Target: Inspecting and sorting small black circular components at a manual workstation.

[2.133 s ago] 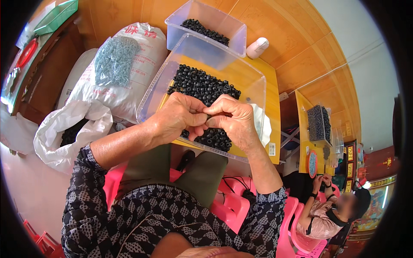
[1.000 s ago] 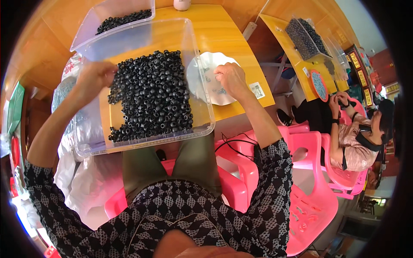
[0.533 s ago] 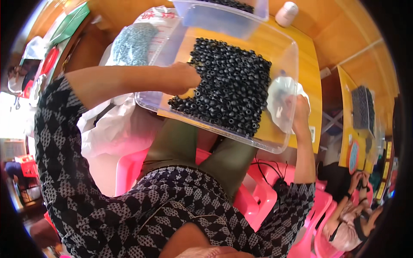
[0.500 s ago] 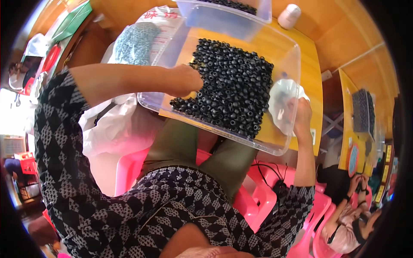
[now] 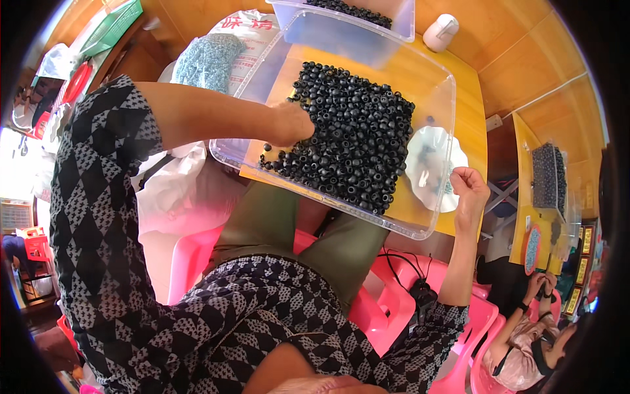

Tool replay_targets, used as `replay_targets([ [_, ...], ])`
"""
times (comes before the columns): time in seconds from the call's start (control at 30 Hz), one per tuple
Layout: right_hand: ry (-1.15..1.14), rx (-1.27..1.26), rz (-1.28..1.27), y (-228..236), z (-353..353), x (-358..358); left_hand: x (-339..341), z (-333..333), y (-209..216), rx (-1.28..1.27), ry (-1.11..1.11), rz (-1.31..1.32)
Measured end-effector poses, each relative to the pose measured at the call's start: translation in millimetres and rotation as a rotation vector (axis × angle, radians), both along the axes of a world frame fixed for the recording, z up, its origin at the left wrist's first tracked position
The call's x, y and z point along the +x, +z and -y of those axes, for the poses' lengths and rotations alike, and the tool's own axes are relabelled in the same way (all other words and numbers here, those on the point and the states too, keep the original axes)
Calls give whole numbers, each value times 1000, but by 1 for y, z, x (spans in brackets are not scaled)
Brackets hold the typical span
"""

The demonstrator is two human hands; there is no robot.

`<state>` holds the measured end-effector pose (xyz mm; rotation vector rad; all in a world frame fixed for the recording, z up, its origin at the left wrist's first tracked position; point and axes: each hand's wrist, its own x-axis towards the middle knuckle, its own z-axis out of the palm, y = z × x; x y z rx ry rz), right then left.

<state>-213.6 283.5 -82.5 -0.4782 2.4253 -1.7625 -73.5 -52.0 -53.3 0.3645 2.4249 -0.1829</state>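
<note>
A clear plastic tub (image 5: 422,231) holds a thick layer of black round beads (image 5: 357,131) with holes. Over the left part of the beads, my left hand (image 5: 292,125) is curled with its back toward me. Its fingertips are hidden, and so is anything in them. Just outside the tub's right wall, my right hand (image 5: 470,190) has thumb and forefinger pinched together. Whatever they hold is too small to make out. Beside that hand is a white wavy-edged dish (image 5: 436,190) with a few small bluish pieces in it, partly seen through the tub wall.
Behind the tub stands a second plastic bin (image 5: 341,29) with black beads. A white bottle (image 5: 440,33) is at the back right. Left of the tub lie a bluish bag of small pieces (image 5: 209,62) and a white sack (image 5: 249,29). At far right, another person (image 5: 525,354) sits by a table.
My right hand has drawn back from over the dish toward me and to the right, its fingers now pinched. My left hand has barely shifted among the beads.
</note>
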Motion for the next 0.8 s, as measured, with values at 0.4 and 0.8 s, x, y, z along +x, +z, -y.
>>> replay_targets([
  [0.4,-36,-160,34,24,-12,26,-8,-5,-25,290,161,-421],
  [0.8,14,-248,4,59,7,66,4,-16,-14,75,-124,-258],
])
